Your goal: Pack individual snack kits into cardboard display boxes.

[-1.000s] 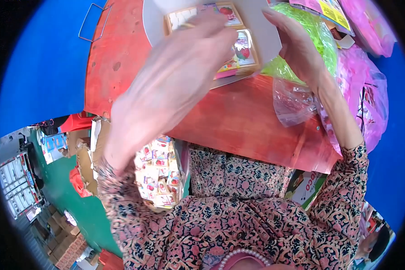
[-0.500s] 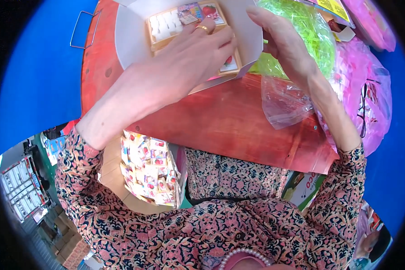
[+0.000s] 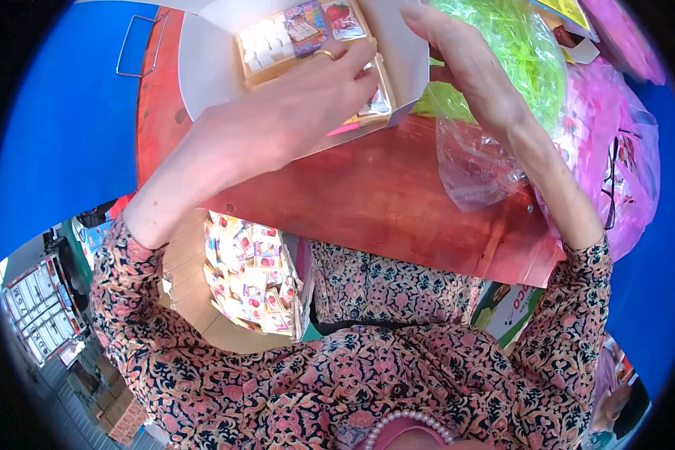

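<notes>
Red table (image 3: 337, 184), faintly glossy and worn-looking, beneath the white box (image 3: 206, 64); smooth blue surface (image 3: 75, 97) well to the left of the box. Since a second ago, a slight leftward shift of the box, far less blur on the left hand (image 3: 307, 96), and a fuller view of the purple pack (image 3: 306, 28) inside the box. Judging by that, close, steadier handling within the box rather than a sweep across it. Left hand bent down into the box, over its contents, a gold ring (image 3: 324, 54) on one finger; fingertips partly hidden, so cannot tell whether clamped on a pack or only touching. Right hand (image 3: 472, 64) apart from the left, thumb and fingers spread at the box's right wall; cannot tell how firmly pressed. Smooth, matt walls on the box, probably thin card. Inside it, a shallow tan tray (image 3: 270, 75) with rounded corners, small pale blocks (image 3: 268, 45) in rows, and a flat strawberry-printed pack (image 3: 345, 19). Just right of the box, stringy, shiny green shreds (image 3: 536, 71) and a crinkled clear bag (image 3: 472, 180); farther right, filmy pink plastic (image 3: 630, 180). Below and nearer than the box, a brown carton (image 3: 184, 277) of small wrapped packets (image 3: 259, 274).
</notes>
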Motion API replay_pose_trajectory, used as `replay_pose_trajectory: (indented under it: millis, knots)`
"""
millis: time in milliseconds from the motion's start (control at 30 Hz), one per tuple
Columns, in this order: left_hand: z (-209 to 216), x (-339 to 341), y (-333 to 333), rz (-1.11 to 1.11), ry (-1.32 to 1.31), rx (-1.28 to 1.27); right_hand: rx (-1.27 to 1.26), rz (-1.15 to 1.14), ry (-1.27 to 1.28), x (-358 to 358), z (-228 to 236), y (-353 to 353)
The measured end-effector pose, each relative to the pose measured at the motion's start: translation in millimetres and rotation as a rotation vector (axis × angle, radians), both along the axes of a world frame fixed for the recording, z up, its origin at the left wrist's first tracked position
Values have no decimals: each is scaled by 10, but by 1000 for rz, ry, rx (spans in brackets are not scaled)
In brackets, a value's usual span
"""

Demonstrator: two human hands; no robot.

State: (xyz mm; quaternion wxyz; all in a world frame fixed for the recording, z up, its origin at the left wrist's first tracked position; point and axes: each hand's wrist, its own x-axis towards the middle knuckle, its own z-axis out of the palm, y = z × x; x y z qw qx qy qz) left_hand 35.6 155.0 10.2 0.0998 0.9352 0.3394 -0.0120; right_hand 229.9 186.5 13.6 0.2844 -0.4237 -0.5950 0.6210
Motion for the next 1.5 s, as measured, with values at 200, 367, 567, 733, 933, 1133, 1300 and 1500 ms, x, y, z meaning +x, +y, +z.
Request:
replay_pose_trajectory:
  millis: [200, 367, 567, 733, 933, 1133, 1300, 1500]
  knots:
    - [10, -21, 11, 2, -25, -6, 15, -8, 27, 75, -262, 74]
    - [92, -270, 82, 57, -173, -280, 222, -33, -152, 81, -94, 16]
    - [426, -286, -197, 153, 86, -274, 958, 11, -421, 5, 90, 267]
    - [280, -17, -386, 322, 393, 12, 1235, 388, -727, -486, 362, 459]
    - [95, 122, -571, 325, 406, 317, 1457, 793, -796, -983, 141, 621]
    - [113, 25, -614, 192, 530, 360, 1927, 718, -596, -979, -16, 605]
    - [148, -9, -615, 163, 539, 328, 1461, 1005, -811, -1096, -97, 705]
    - [15, -62, -583, 66, 471, 448, 1390, 929, -741, -925, -103, 726]
